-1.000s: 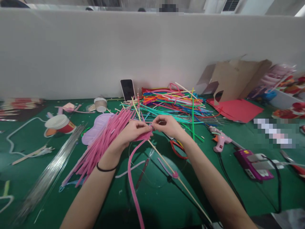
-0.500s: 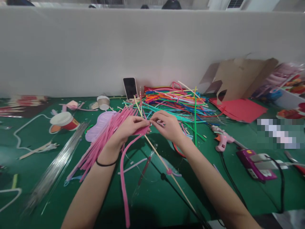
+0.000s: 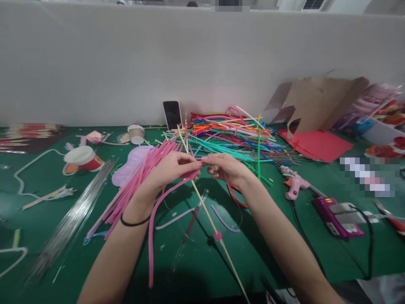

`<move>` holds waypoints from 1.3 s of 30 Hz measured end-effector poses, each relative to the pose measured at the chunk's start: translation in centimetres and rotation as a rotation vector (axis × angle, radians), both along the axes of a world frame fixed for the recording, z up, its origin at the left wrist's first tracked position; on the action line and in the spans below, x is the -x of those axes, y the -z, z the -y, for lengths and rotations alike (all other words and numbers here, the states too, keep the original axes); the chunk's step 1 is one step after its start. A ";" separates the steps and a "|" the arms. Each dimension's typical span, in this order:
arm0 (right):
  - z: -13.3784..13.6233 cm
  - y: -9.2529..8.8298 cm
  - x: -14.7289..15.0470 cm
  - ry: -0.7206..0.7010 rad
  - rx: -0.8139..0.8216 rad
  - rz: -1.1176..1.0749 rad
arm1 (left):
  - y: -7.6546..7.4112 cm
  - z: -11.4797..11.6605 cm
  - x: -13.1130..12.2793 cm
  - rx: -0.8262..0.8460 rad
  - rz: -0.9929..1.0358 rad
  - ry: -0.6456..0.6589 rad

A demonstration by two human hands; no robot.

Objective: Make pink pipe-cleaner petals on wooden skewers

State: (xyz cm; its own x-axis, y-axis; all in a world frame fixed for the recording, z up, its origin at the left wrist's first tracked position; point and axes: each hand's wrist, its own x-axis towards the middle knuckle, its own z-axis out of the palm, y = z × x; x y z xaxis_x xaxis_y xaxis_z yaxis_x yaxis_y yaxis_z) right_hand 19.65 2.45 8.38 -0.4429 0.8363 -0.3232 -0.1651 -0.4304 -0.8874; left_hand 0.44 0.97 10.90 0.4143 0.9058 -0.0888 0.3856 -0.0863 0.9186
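My left hand [image 3: 172, 169] is closed on a pink pipe cleaner [image 3: 155, 223], whose long loose end curves down toward me over the green table [image 3: 196, 270]. My right hand [image 3: 226, 168] pinches the same pipe cleaner's upper end, fingertips meeting those of my left hand. A thin wooden stick [image 3: 218, 242] with a small pink bead runs from between my hands down toward the near edge. A bundle of pink pipe cleaners [image 3: 139, 181] lies just left of my left hand.
Behind my hands lies a heap of coloured pipe cleaners [image 3: 234, 133], with a phone [image 3: 172, 115] propped on the white partition. Red-handled scissors [image 3: 234, 196], a pink glue gun [image 3: 294, 185] and a purple device [image 3: 338, 217] lie right. Paper cups [image 3: 82, 158] and wire rods [image 3: 71, 223] lie left.
My hands have stayed together, working the pipe cleaner's top end. Its loose tail has swung left, and the wooden stick has shifted left with it.
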 end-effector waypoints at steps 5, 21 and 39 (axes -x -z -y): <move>0.1 -0.1 -0.2 -0.045 -0.004 0.073 | 0.1 0.1 0.2 -0.055 -0.046 0.039; 0.4 0.1 0.3 0.046 -0.369 0.339 | 0.5 -0.3 0.7 0.129 0.092 0.053; 0.0 0.6 -0.2 -0.029 -0.549 0.443 | 0.5 -0.5 0.9 0.209 0.143 0.060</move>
State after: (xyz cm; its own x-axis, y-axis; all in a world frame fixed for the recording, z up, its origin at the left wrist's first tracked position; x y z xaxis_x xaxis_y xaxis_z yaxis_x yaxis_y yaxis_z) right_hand 19.86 2.43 7.79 -0.3914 0.9201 -0.0132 0.2669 0.0998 -0.9585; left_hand -0.48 1.48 10.40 0.4884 0.8474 -0.2085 0.2503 0.0928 0.9637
